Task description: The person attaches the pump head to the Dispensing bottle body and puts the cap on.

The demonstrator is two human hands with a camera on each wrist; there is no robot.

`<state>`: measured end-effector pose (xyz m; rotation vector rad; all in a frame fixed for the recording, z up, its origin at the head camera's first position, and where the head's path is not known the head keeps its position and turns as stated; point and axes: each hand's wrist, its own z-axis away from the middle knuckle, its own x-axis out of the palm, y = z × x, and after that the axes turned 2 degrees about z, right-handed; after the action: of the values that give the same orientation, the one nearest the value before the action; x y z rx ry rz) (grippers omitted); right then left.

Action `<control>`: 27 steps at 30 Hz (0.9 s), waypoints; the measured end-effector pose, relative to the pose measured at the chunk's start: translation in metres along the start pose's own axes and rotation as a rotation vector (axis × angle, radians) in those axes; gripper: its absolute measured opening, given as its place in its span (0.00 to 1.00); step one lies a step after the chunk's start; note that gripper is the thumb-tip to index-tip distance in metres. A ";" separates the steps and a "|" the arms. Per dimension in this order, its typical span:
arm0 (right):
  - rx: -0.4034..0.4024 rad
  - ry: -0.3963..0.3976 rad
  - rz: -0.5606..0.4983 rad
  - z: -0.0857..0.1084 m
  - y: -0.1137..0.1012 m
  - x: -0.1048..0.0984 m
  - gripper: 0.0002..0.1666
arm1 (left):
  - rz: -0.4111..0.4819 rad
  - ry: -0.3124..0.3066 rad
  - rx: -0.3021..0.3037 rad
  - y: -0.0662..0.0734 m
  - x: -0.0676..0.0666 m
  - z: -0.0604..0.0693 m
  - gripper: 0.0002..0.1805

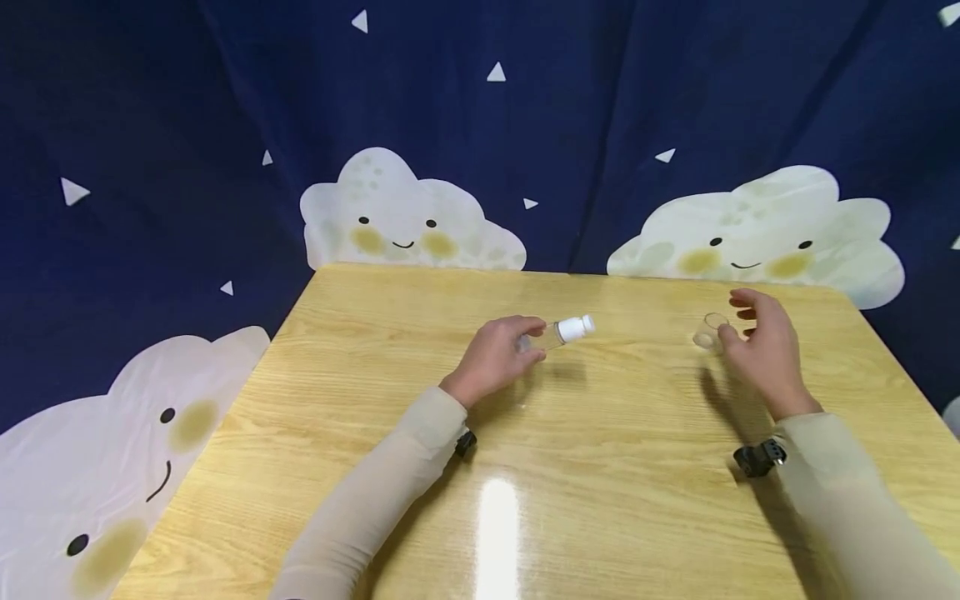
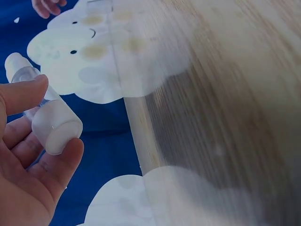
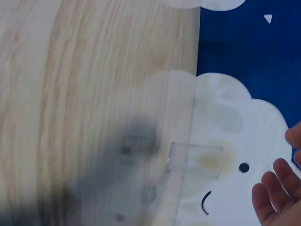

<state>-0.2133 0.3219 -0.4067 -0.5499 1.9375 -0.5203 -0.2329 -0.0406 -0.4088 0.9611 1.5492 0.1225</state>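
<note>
A small clear bottle with a white top (image 1: 574, 327) is gripped in the left hand (image 1: 498, 354), tilted above the table. The left wrist view shows the thumb and fingers curled round the bottle (image 2: 56, 125), with its white base towards the camera. Beside the right hand (image 1: 768, 354) is a clear, hollow cap (image 1: 708, 333). In the right wrist view a gap separates the cap (image 3: 195, 161) from the relaxed fingers (image 3: 277, 190). Whether the cap rests on the wood cannot be told.
A light wooden table (image 1: 600, 500) reflects a bright strip of light near the front. Behind it and at the left hangs a dark blue curtain (image 1: 450, 100) with white triangles and smiling clouds. Dark wrist cameras sit at both sleeves.
</note>
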 end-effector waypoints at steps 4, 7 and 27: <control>0.063 -0.026 -0.001 -0.002 0.009 -0.001 0.36 | 0.018 -0.007 -0.006 0.002 0.001 -0.001 0.23; 0.097 -0.040 0.003 -0.002 0.015 -0.002 0.38 | 0.034 -0.023 -0.006 0.004 0.002 -0.002 0.23; 0.259 -0.300 0.069 -0.018 0.040 0.009 0.49 | 0.044 -0.039 -0.011 0.007 0.002 -0.011 0.23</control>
<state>-0.2393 0.3511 -0.4293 -0.3697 1.5700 -0.5973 -0.2389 -0.0298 -0.4030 0.9842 1.4908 0.1428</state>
